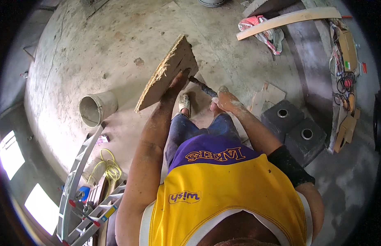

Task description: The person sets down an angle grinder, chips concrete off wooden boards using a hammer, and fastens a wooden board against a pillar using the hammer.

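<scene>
A flat board (168, 80) with a pale, ragged, splintered long edge is held up at a tilt above the floor, in front of my legs. My left hand (180, 79) is closed on it near its right side; some of the fingers are hidden. My right hand (228, 101) is wrapped around the near end of a short tool with a dark, wrapped-looking handle (205, 87). The tool's far end reaches the board's right edge beside my left hand, and its shape there cannot be made out.
A whitish bucket (109, 101) lies to the left, near an aluminium ladder (77, 164) and a coiled yellow cord (112, 170). On the right are two dark blocks with round metal-rimmed holes (295, 123), a long plank (289, 22), and cardboard (347, 49) with cables.
</scene>
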Action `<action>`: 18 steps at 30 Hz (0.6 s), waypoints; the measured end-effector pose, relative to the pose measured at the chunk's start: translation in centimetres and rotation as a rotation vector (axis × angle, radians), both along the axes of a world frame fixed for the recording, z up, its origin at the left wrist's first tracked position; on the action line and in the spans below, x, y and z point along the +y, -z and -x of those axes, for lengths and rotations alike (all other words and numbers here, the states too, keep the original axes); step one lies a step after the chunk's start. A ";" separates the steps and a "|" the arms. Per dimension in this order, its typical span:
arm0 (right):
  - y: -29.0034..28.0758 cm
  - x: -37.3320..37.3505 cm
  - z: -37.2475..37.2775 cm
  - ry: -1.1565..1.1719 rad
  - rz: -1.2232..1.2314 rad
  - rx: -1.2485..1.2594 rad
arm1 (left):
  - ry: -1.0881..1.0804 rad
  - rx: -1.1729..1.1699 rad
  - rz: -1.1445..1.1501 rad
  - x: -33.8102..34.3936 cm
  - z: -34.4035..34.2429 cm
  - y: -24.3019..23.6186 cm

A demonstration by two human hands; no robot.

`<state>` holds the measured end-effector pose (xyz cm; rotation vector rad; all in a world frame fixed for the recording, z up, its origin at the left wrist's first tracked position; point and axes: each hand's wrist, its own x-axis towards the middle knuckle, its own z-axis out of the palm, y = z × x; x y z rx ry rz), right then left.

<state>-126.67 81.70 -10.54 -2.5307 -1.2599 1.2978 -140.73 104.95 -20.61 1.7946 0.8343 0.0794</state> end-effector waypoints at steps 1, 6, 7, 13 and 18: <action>-1.0 0.4 -0.1 0.000 -0.002 -0.002 | -0.002 -0.010 0.006 -0.1 -0.1 0.0; -4.8 3.9 0.3 -0.099 0.126 0.051 | -0.110 0.018 0.019 1.5 0.6 -2.6; -4.4 3.5 -0.2 -0.093 0.130 0.042 | -0.073 0.097 0.076 1.8 -0.2 -4.3; -8.2 5.8 0.7 -0.070 0.016 0.138 | 0.147 0.254 -0.106 10.4 2.3 -14.3; -6.8 9.2 1.1 -0.296 -0.190 -0.021 | -0.129 0.357 -0.143 14.5 6.4 -11.1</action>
